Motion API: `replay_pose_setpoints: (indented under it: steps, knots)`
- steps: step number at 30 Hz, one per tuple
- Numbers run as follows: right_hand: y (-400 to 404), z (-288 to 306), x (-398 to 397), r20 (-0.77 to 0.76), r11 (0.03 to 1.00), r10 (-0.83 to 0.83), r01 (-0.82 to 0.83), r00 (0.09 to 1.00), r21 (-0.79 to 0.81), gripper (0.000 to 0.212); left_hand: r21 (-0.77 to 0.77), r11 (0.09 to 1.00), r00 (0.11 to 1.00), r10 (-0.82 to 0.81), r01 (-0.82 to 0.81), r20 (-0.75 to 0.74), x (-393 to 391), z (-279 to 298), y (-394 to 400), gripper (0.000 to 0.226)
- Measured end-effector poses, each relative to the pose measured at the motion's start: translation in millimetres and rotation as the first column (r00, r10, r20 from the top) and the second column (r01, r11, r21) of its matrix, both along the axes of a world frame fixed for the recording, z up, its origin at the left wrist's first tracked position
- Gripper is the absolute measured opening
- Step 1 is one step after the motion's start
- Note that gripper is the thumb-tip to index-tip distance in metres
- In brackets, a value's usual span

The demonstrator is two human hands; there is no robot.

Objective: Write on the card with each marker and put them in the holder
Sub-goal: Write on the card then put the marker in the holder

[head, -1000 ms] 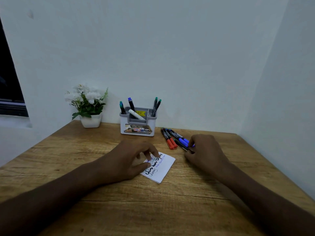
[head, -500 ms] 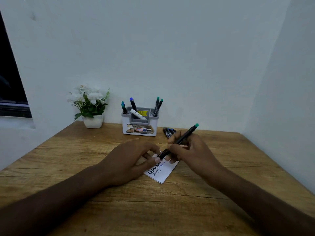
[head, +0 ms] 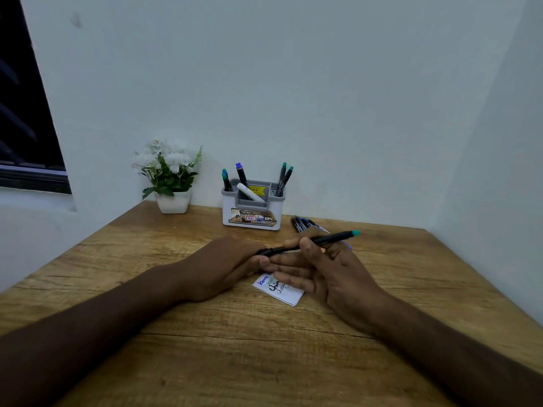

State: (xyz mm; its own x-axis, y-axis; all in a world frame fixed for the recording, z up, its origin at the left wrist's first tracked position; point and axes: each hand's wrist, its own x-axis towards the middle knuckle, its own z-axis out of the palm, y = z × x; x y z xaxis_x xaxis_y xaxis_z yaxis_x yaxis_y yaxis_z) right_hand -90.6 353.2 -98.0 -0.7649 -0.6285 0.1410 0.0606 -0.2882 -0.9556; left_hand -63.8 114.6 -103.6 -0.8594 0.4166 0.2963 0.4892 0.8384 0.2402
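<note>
A black marker with a green end (head: 329, 239) lies nearly level above the desk, held between both hands. My right hand (head: 326, 271) pinches its middle with thumb and fingers. My left hand (head: 226, 265) grips its left end, the cap end. Under the hands lies the white card (head: 283, 292) with blue and black writing, partly covered by my right fingers. The grey and white holder (head: 252, 215) stands at the back with several markers upright in it. More loose markers (head: 302, 223) lie right of the holder, partly hidden behind my right hand.
A small white pot of white flowers (head: 170, 183) stands at the back left of the wooden desk (head: 264, 348). Walls close the desk at the back and right. A dark window is at the far left.
My right hand took a green-ended marker from the loose pile and brought it over the card. My left hand lifted off the card and now grips the marker's left end.
</note>
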Motion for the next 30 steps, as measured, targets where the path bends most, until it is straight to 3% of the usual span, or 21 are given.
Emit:
replay_pose_setpoints:
  steps: [4, 8, 10, 13, 17, 21, 26, 30]
  knots:
    - [1, 8, -4, -0.056, 0.997, -0.081, 0.082, 0.995, 0.012, 0.041, 0.069, 0.997, 0.999, -0.019, 0.017, 0.033, -3, -2, -4, 0.033]
    - [13, 17, -16, -0.280, 0.954, -0.285, 0.300, 0.917, 0.011, 0.051, 0.153, 0.985, 0.994, -0.095, 0.085, 0.059, 1, 4, -2, 0.037]
    - [17, 14, -20, -0.338, 0.940, -0.303, 0.338, 0.891, 0.048, 0.052, 0.178, 0.978, 0.992, -0.116, 0.107, 0.044, 2, 5, 0, 0.030]
    - [16, 6, -19, -0.341, 0.932, -0.247, 0.318, 0.907, 0.172, 0.042, 0.173, 0.975, 0.990, -0.133, 0.139, -0.045, 0, 2, 3, 0.025]
    - [15, 1, -20, -0.329, 0.927, -0.150, 0.249, 0.932, 0.282, 0.003, 0.139, 0.977, 0.987, -0.155, 0.160, -0.048, 0, 3, 4, 0.025]
    - [14, 2, -16, -0.333, 0.919, -0.140, 0.248, 0.932, 0.308, 0.007, 0.122, 0.973, 0.980, -0.192, 0.196, -0.044, 1, 4, 5, 0.042]
    - [12, 2, -9, -0.349, 0.878, -0.076, 0.229, 0.934, 0.420, 0.028, 0.095, 0.979, 0.983, -0.182, 0.182, -0.002, 0, 4, 3, 0.036]
    - [16, 7, -9, -0.381, 0.860, -0.052, 0.234, 0.923, 0.452, 0.004, 0.070, 0.980, 0.982, -0.189, 0.188, 0.013, -3, -1, 0, 0.014]
